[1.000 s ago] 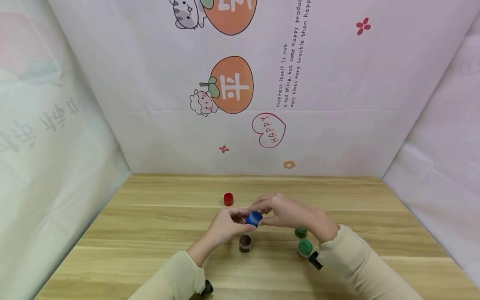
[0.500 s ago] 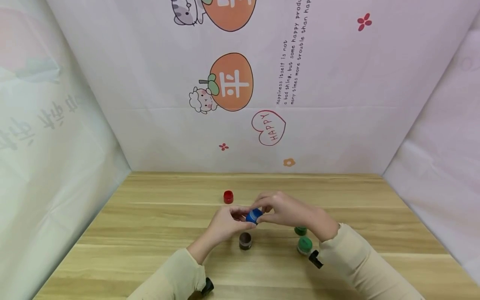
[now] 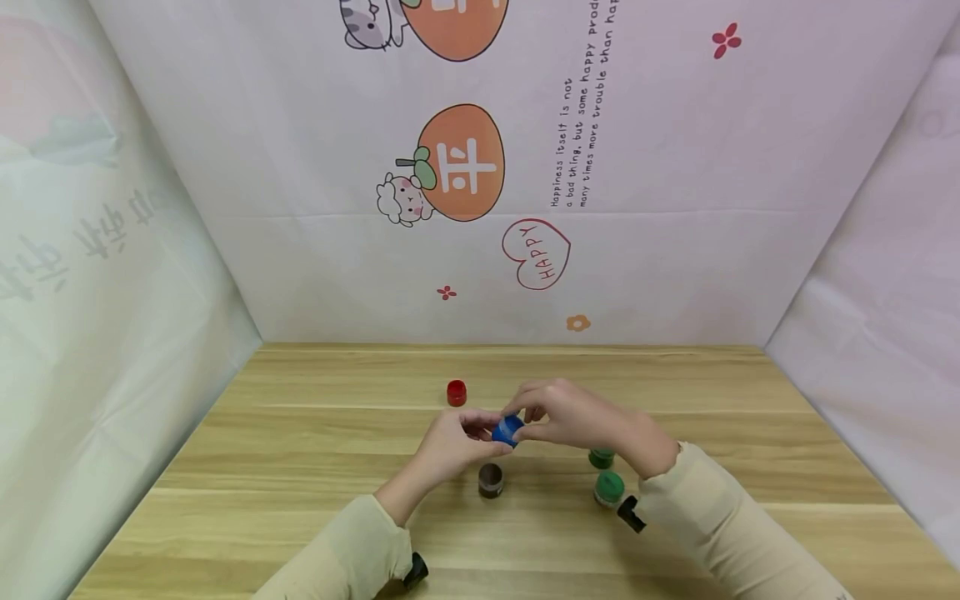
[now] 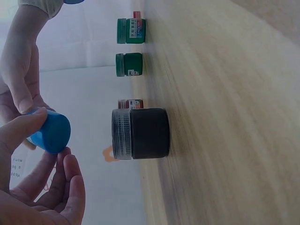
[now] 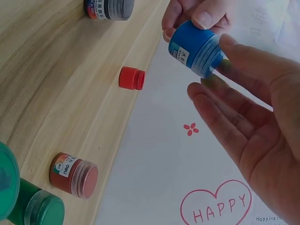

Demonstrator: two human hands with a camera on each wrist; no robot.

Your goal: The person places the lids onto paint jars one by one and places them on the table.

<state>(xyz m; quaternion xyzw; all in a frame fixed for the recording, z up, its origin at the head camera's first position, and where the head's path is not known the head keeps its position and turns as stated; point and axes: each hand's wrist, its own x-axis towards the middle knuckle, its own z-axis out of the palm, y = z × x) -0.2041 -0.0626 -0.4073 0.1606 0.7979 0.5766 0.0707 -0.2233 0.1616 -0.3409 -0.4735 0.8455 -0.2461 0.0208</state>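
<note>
Wooden table (image 3: 300,442) fills the lower view, printed sheet behind. Both hands meet above its centre: left hand (image 3: 450,450) pinches the blue jar (image 3: 507,429) body between thumb and fingertips; right hand (image 3: 573,417) grips its lid end, fingers curled round. Jar is held off the table, tilted. Below it stands a black jar (image 3: 491,481); two green jars (image 3: 607,487) right; small red jar (image 3: 456,392) beyond

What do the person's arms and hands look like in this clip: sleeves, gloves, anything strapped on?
Both hands, left hand and right hand, are bare, with no gloves or rings visible. Both arms wear long cream sleeves with ribbed cuffs. A small black device sits at each wrist.
</note>
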